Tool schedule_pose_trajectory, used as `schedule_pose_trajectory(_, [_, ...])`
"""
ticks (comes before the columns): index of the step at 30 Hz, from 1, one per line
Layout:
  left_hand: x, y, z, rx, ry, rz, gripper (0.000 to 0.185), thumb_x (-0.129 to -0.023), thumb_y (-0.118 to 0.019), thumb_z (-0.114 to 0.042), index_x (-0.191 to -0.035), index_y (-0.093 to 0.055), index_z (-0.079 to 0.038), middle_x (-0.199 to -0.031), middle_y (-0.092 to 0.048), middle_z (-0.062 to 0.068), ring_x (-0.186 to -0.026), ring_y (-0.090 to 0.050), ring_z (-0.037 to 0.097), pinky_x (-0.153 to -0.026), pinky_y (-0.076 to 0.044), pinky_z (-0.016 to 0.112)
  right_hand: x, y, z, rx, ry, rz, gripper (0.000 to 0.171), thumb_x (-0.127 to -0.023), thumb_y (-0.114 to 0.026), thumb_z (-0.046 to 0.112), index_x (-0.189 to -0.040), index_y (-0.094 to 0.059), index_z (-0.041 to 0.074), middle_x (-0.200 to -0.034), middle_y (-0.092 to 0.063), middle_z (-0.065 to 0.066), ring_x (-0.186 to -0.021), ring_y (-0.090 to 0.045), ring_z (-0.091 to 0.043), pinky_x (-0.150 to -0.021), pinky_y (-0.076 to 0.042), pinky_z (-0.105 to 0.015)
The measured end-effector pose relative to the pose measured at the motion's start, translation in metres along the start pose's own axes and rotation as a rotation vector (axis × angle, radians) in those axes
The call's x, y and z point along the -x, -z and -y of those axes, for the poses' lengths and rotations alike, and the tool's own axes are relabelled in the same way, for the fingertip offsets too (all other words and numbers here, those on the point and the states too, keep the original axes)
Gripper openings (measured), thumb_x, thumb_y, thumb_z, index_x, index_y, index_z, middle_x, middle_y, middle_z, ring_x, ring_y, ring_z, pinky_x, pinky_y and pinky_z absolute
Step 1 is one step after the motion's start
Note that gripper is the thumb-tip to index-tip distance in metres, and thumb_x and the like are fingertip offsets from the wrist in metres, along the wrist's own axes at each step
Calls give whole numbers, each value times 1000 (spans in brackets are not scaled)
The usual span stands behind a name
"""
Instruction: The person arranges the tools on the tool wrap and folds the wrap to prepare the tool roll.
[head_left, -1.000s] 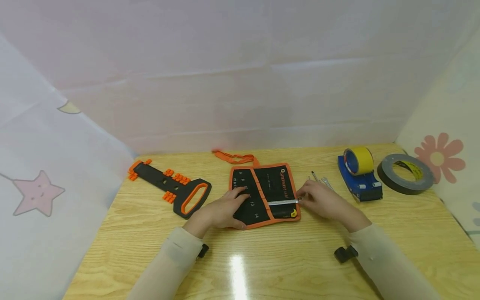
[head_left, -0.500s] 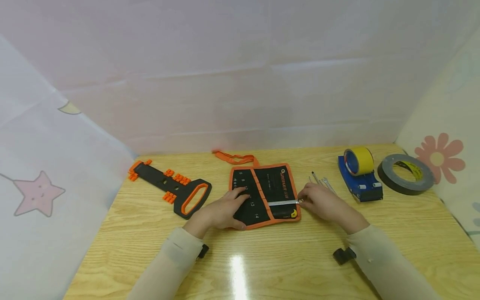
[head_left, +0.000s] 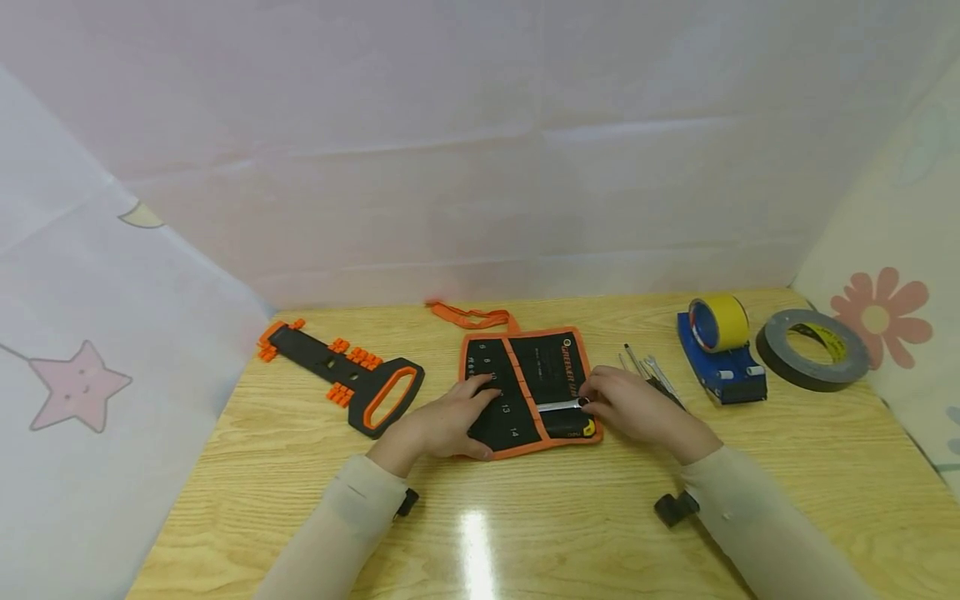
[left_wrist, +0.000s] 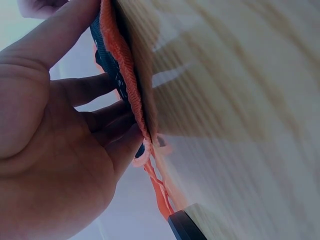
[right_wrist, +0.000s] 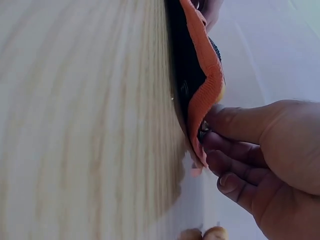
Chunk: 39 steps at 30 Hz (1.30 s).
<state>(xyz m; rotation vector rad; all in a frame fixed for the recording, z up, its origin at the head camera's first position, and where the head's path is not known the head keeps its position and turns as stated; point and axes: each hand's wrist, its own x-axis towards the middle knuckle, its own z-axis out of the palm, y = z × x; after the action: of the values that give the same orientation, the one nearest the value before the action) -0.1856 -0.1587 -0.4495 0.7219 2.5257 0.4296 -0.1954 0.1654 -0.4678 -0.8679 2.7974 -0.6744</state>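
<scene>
A black tool pouch with orange trim lies spread on the table, its left half marked with size numbers. My left hand rests on that numbered half, fingers spread over the fabric and thumb near the lower edge; the left wrist view shows the fingers touching the pouch. One silver wrench lies crosswise with its left end in a pocket. At the wrench's ring end, my right hand pinches it between thumb and fingers. In the right wrist view the fingertips hide most of that end.
Several loose wrenches lie just beyond my right hand. Farther right are a blue tape dispenser with yellow tape and a grey tape roll. A black rack with orange clips lies at left. A cloth wall stands behind the table.
My right hand has moved left with the wrench, which has slid further into its pocket. More of the loose wrenches shows now. My left hand has stayed in place.
</scene>
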Motion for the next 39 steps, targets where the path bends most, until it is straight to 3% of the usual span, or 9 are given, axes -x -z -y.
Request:
schedule_pose_trajectory(13, [0, 0, 0, 3, 6, 3, 94, -94, -86, -40, -169, -36, -9, -182, -14, 13, -169, -16, 36, -131, -33, 54, -16, -6, 3, -84, 24, 51, 11, -102, -76, 16, -111, -77, 11, -104, -70, 1, -88, -62, -6, -79, -56, -29])
schedule_pose_trajectory(27, [0, 1, 0, -11, 4, 5, 96, -94, -86, -40, -169, -36, -8, -182, -14, 13, -168, -17, 36, -130, -34, 52, -20, -7, 2, -133, -1, 80, 12, -102, -77, 17, -113, -80, 12, -106, -71, 1, -91, -63, -9, -80, -57, -31])
schedule_pose_trajectory(39, [-1, 0, 0, -15, 13, 7, 96, -94, -86, -41, -169, -36, -10, -182, -13, 12, -169, -16, 35, -131, -32, 53, 7, 7, -9, -178, -16, -29, 18, -103, -76, 17, -117, -79, 6, -100, -72, 1, -84, -61, -5, -73, -54, -27])
